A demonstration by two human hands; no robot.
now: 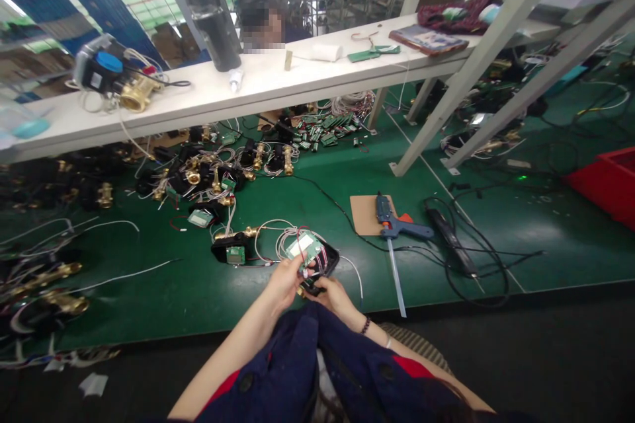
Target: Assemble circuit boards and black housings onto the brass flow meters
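Close to the table's front edge, my left hand is closed on a green circuit board with a pale display and thin red and white wires. Beneath the board sits a black plastic housing, its side gripped by my right hand. The fingertips of both hands are partly hidden by the housing. A coil of grey cable lies behind the board. Just to the left rests another black unit with a green board and a brass fitting.
A blue glue gun lies on cardboard to the right, beside a black handheld tool with looped cord. Many brass-and-black meters crowd the left. Loose circuit boards are piled under the white shelf. A person sits beyond it.
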